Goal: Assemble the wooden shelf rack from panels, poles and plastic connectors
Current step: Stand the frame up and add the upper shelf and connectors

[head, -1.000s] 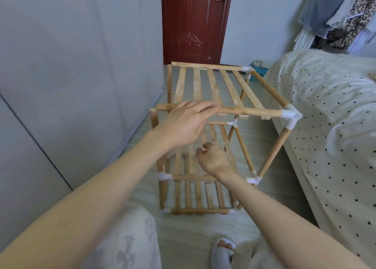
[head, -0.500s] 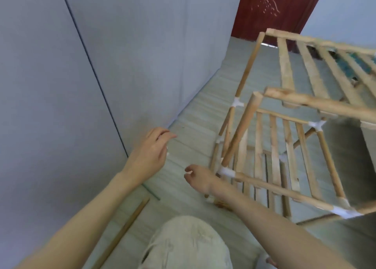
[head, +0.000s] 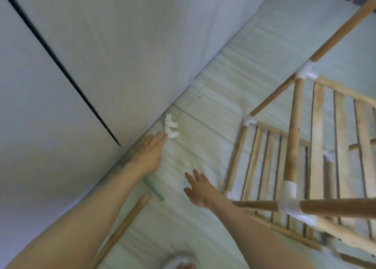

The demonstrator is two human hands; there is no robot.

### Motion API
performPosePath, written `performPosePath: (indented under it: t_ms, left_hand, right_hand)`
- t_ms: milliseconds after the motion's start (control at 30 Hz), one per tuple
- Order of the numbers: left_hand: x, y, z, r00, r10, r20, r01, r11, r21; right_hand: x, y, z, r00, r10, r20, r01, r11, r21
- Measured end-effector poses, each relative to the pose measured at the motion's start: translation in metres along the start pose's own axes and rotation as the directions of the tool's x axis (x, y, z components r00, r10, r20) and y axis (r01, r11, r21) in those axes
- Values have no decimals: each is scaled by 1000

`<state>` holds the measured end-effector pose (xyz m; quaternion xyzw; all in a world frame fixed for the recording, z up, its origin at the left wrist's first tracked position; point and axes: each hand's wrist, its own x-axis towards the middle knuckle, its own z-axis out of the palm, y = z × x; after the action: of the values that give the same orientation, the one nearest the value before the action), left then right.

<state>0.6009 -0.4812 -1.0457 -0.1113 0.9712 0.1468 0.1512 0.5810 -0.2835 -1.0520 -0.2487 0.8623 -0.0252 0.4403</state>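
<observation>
Rack [head: 295, 138] stands on the floor [head: 213, 98] at the right of the view, largely built: slatted panels joined to poles by white connectors at several corners (at least two tiers visible; the top runs out of frame). Judged well past halfway.

Loose parts remaining: two white connectors [head: 170, 126] lying together on the floor close to the wall [head: 122, 45], and one spare pole [head: 122, 230] lying on the floor near the bottom of the view. A thin green rod [head: 153, 189] lies just beside the pole's upper end; purpose unclear.

Left hand [head: 149, 155]: flat, fingers extended, grip apart, fingertips at or just touching the nearer connector, nothing held yet. Right hand [head: 198, 189]: fingers spread, grip apart, empty, hovering over bare floor between connectors and rack.

Judgement: step in hand is fetching connectors. Left to do, as far as shown: seat these connectors and the spare pole on the frame.
</observation>
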Motion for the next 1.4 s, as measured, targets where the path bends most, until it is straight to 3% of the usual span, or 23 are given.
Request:
performPosePath:
  t_ms: [133,233,400,533,633,767,867,1033,1133,1267,1400]
  left_hand:
    - [33,1,14,1000,20,17,-19,996,-83]
    - [43,9,17,998,34,-46,-43,978,-202]
    - [37,23,12,988,108,-107,-121,985,-125]
    - [18,34,17,997,32,-64,-40,992,-120]
    - [-3,35,24,993,-88,-78,62,957,-283]
    - [-38,41,14,945,-309,-107,139,676,-723]
    - [-61,53,-16,944,-325,-60,103,461,-881]
    - [-101,88,-109,918,-313,-243,-123,359,-925]
    - [-131,117,-173,889,-272,-367,-296,271,-916]
    - [-174,158,-239,858,-197,-475,-461,114,-880]
    - [-213,200,-276,806,-147,-573,-580,1,-815]
  right_hand:
    - [5,15,20,999,-34,8,34,997,-76]
    - [3,16,17,999,-39,25,40,999,-30]
    - [-7,13,6,999,13,46,-19,992,128]
    - [-21,9,7,998,55,33,-61,968,244]
    - [-40,7,4,996,92,4,-87,928,363]
    - [-76,-2,-11,992,123,-26,-85,811,578]
    - [-105,-14,-34,990,103,-98,-20,781,624]
    - [-171,-43,-84,960,24,-280,171,739,651]
    - [-221,-59,-117,898,-48,-438,341,705,622]
    - [-293,-73,-153,769,-119,-628,576,553,601]
    - [-355,-72,-169,571,-102,-814,769,414,488]
